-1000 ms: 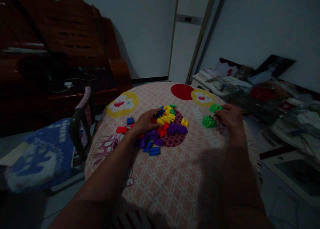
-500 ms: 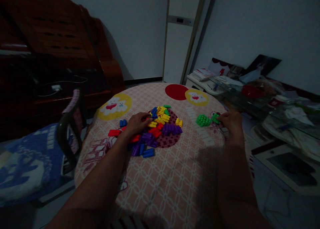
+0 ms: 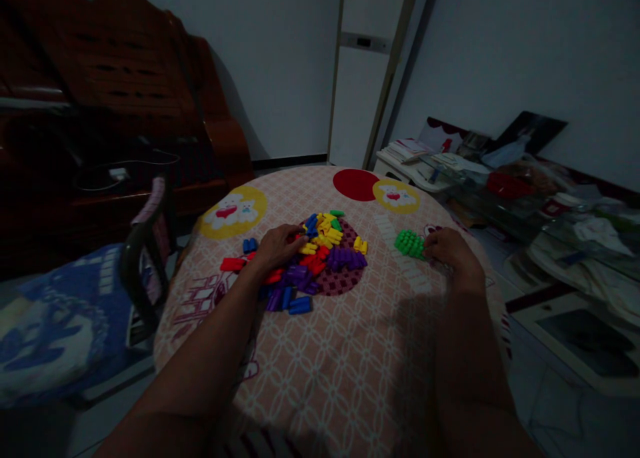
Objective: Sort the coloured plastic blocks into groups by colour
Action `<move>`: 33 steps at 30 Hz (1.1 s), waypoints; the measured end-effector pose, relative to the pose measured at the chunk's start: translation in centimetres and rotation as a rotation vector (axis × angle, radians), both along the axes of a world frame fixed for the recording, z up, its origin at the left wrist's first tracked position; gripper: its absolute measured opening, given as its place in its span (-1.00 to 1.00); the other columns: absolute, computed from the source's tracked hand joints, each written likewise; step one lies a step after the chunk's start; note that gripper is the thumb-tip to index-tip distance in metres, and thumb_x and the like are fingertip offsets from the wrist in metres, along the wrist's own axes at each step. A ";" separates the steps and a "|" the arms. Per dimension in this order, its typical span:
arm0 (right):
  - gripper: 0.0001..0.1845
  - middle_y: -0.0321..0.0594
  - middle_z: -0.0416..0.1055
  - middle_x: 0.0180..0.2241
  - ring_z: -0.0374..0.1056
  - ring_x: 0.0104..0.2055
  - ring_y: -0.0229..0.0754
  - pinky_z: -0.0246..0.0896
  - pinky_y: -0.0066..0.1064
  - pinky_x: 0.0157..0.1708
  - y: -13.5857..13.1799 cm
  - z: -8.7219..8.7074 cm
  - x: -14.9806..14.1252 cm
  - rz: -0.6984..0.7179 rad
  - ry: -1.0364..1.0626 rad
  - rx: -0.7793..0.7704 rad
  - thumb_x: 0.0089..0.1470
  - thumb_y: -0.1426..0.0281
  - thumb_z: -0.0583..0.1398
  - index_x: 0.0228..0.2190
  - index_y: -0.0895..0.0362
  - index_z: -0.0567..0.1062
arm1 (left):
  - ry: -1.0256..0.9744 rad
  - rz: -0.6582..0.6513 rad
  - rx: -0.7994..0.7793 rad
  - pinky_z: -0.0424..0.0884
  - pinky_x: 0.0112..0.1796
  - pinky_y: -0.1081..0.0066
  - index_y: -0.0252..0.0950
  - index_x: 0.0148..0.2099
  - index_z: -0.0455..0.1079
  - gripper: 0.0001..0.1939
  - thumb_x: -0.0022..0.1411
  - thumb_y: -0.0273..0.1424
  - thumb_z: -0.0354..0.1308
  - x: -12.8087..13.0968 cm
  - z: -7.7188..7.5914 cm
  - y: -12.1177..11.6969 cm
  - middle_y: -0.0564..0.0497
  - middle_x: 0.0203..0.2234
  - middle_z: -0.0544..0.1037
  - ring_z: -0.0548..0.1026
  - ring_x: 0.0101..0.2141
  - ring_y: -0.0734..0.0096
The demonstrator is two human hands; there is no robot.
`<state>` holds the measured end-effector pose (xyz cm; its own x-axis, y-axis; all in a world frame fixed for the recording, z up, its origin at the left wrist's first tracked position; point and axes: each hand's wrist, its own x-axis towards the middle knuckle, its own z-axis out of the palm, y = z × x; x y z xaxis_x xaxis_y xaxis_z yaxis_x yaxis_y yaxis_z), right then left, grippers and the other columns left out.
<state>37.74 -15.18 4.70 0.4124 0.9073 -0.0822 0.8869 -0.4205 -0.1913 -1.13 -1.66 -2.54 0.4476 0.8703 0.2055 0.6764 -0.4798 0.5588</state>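
My left hand lies over the left side of a loose pile of plastic toy blocks, its fingers stretched and a little apart from the thumb. Yellow blocks and red blocks are by its fingertips, and purple blocks lie below. What its palm covers is hidden. On the right, a tight group of green toy blocks rests on the tablecloth. My right hand is closed in a pinch at the group's right edge, on a green block mostly hidden by the fingers.
A patterned cloth covers the round table. A chair with a blue cover stands at the left, before a wooden sofa. To the right is a cluttered glass-topped cabinet. A tall white unit stands behind.
My right hand has lowered green blocks from above the table to the right side of the green group, where they now touch. My left hand has stayed over the pile. The view has shifted slightly.
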 end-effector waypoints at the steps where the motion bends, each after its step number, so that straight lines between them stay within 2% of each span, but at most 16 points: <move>1: -0.86 -0.26 0.51 -0.56 0.44 -0.44 -0.25 0.13 -0.52 -0.45 0.1 0.0 -0.2 -0.005 -0.025 -0.013 -0.15 0.57 0.26 -0.50 0.16 0.63 | -0.001 0.002 0.001 0.40 0.05 0.23 -0.30 0.09 0.53 -0.43 0.24 -0.05 0.01 0.0 0.0 0.0 -0.16 0.01 0.58 0.53 -0.04 0.10; 10: -0.85 -0.07 0.58 -0.41 0.47 -0.35 -0.18 0.13 -0.48 -0.42 0.3 1.0 -2.2 -0.033 -0.168 -0.098 -0.10 0.56 0.23 -0.48 0.21 0.63 | -0.012 0.003 0.004 0.40 0.06 0.22 -0.30 0.09 0.53 -0.45 0.25 -0.06 0.03 0.0 0.0 -0.1 -0.16 0.01 0.59 0.53 -0.02 0.08; 15: -0.81 -0.08 0.59 -0.40 0.47 -0.35 -0.19 0.11 -0.48 -0.42 0.3 1.4 -2.4 -0.010 -0.156 0.000 -0.05 0.58 0.21 -0.43 0.21 0.64 | 0.006 -0.002 0.007 0.40 0.05 0.23 -0.31 0.11 0.52 -0.43 0.25 -0.06 0.02 0.0 -0.1 0.0 -0.16 0.00 0.59 0.53 -0.02 0.09; 17: -0.83 -0.11 0.59 -0.40 0.47 -0.34 -0.20 0.13 -0.49 -0.39 0.8 1.1 -3.3 0.060 -0.102 0.017 -0.02 0.55 0.22 -0.40 0.20 0.64 | 0.021 -0.003 0.008 0.39 0.06 0.23 -0.31 0.11 0.52 -0.43 0.26 -0.06 0.02 0.0 -0.1 0.1 -0.16 0.01 0.59 0.53 -0.04 0.09; 19: -0.87 -0.09 0.59 -0.36 0.48 -0.30 -0.15 0.17 -0.46 -0.35 1.4 0.6 -4.8 0.122 -0.109 -0.035 -0.01 0.48 0.28 -0.37 0.20 0.64 | 0.027 -0.001 0.011 0.39 0.05 0.23 -0.31 0.11 0.53 -0.44 0.26 -0.08 0.03 0.1 -0.1 0.2 -0.16 0.00 0.59 0.54 -0.05 0.10; 22: -0.72 0.03 0.57 -0.17 0.48 -0.14 -0.05 0.23 -0.41 -0.23 2.3 -0.6 -7.4 0.155 -0.220 -0.117 -0.04 0.38 0.35 -0.23 0.22 0.62 | 0.018 0.008 0.016 0.40 0.04 0.26 -0.29 0.10 0.54 -0.47 0.26 -0.08 0.04 0.1 -0.2 0.1 -0.14 -0.02 0.60 0.54 -0.06 0.11; 25: -0.62 0.08 0.52 -0.08 0.44 0.00 -0.02 0.22 -0.38 -0.11 2.6 -1.7 -8.9 0.162 -0.312 -0.129 0.00 0.41 0.34 -0.10 0.22 0.56 | 0.005 0.002 0.022 0.41 0.03 0.26 -0.29 0.10 0.54 -0.47 0.26 -0.08 0.03 0.0 -0.1 0.0 -0.14 -0.01 0.60 0.54 -0.05 0.12; 29: -0.68 0.12 0.50 -0.08 0.42 0.03 -0.02 0.20 -0.38 -0.07 2.4 -2.8 -8.6 0.170 -0.368 -0.082 0.12 0.51 0.19 -0.06 0.25 0.53 | 0.005 -0.009 0.018 0.41 0.03 0.25 -0.33 0.10 0.53 -0.44 0.26 -0.08 0.03 0.1 -0.1 -0.1 -0.18 0.01 0.58 0.54 -0.05 0.11; 33: -0.69 0.12 0.51 -0.10 0.43 0.01 0.00 0.20 -0.36 -0.11 2.3 -3.1 -7.2 0.181 -0.386 -0.060 0.16 0.56 0.08 -0.11 0.26 0.54 | 0.016 -0.005 0.018 0.40 0.04 0.25 -0.33 0.11 0.52 -0.45 0.27 -0.08 0.02 0.1 0.0 -0.1 -0.18 0.02 0.58 0.54 -0.04 0.10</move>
